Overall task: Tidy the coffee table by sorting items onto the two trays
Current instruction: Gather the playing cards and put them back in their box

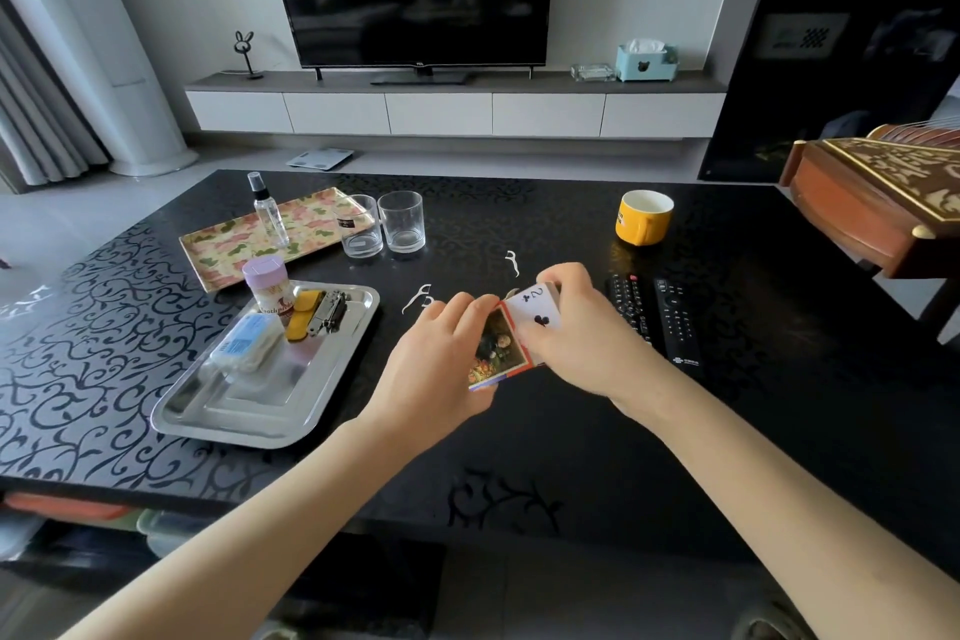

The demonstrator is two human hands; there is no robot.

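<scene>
- Two grips: our left hand (436,353) curls round the card box (491,348), our right hand (582,338) pinches the cards (537,309).
- We reckon boxing keeps them together.

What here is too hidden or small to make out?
Head view: playing cards, mostly covered by left hand and right hand; count unknowable.
Head view: label on the left glass, too small to read.
Head view: wooden instrument, cut off by the right edge.

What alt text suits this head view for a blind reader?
Left hand and right hand hold playing cards, two of clubs showing, over a coffee table; steel tray and floral tray left, yellow mug and remotes right.
</scene>
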